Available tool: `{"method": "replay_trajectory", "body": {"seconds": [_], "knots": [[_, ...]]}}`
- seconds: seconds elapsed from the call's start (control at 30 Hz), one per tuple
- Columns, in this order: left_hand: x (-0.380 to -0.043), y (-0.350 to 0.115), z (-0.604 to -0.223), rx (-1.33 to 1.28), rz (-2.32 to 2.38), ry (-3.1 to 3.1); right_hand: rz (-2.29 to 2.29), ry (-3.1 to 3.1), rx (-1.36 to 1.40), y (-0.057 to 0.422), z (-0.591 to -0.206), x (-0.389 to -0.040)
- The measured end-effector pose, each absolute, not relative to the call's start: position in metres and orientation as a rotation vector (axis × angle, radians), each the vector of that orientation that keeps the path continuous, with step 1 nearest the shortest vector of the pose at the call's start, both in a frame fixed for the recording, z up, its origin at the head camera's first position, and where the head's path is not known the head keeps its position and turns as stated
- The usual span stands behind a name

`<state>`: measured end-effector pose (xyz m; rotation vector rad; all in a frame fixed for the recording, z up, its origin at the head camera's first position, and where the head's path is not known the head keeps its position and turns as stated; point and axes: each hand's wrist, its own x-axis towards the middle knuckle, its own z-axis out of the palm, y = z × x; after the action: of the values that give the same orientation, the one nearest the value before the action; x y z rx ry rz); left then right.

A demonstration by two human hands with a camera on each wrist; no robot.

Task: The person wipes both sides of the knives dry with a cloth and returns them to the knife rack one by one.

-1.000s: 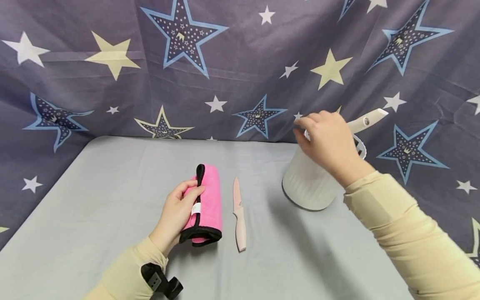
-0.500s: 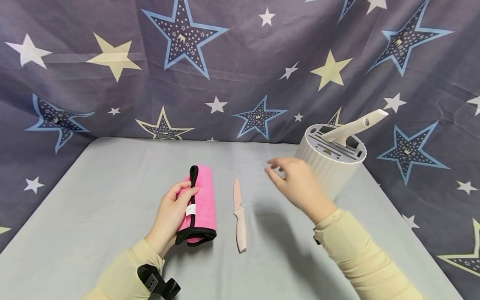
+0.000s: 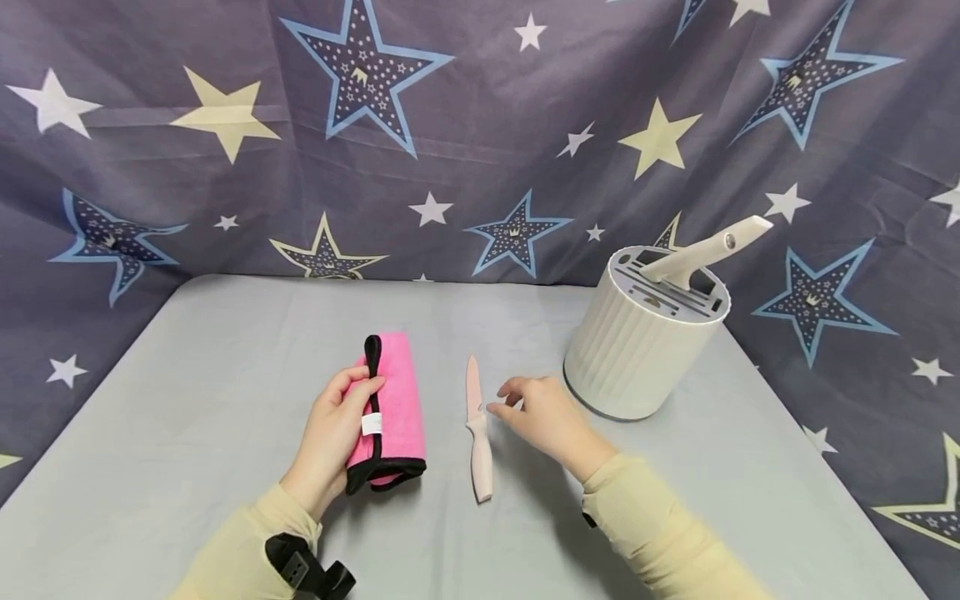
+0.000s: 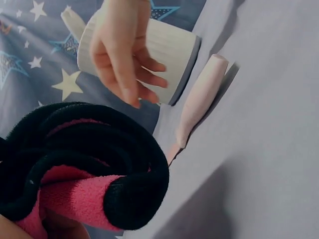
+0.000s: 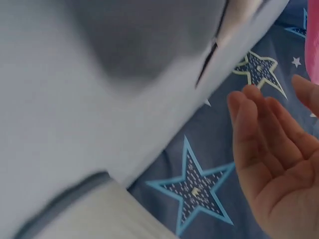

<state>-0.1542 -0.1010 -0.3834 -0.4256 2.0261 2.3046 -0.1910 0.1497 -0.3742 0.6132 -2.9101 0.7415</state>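
My left hand (image 3: 330, 433) grips a rolled pink cloth (image 3: 397, 400) with black edging and a small white tag. The thumb lies on top of the roll. In the left wrist view the end of the cloth (image 4: 149, 194) shows its black-trimmed layers. Right of the cloth, a knife (image 3: 482, 458) with a pale pink handle and pink blade lies on the table, blade pointing away. My right hand (image 3: 551, 421) is in the air just right of the knife, fingers loosely bent and holding nothing. In the right wrist view that hand (image 5: 274, 154) shows its bare palm.
A cream ribbed knife block (image 3: 641, 354) stands at the back right. One pale-handled tool (image 3: 708, 254) sticks up out of its slotted top. The grey-covered table (image 3: 225, 375) ends at a dark curtain (image 3: 465, 108) printed with stars.
My right hand has come from the knife block leftward and down to beside the knife. My left hand has shifted slightly left with the cloth. The knife has stayed put.
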Motion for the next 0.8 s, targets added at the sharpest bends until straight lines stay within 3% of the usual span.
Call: {"method": "replay_trajectory", "body": {"seconds": [0.33,0.8], "knots": [[-0.154,-0.097,-0.388,-0.416,2.258,2.075,0.818,-3.091,0.667,0.143,-0.399,-0.189],[-0.152,-0.101,-0.392,-0.436,2.243,2.103,0.972,-3.306,0.525,0.135,-0.409,-0.194]]}}
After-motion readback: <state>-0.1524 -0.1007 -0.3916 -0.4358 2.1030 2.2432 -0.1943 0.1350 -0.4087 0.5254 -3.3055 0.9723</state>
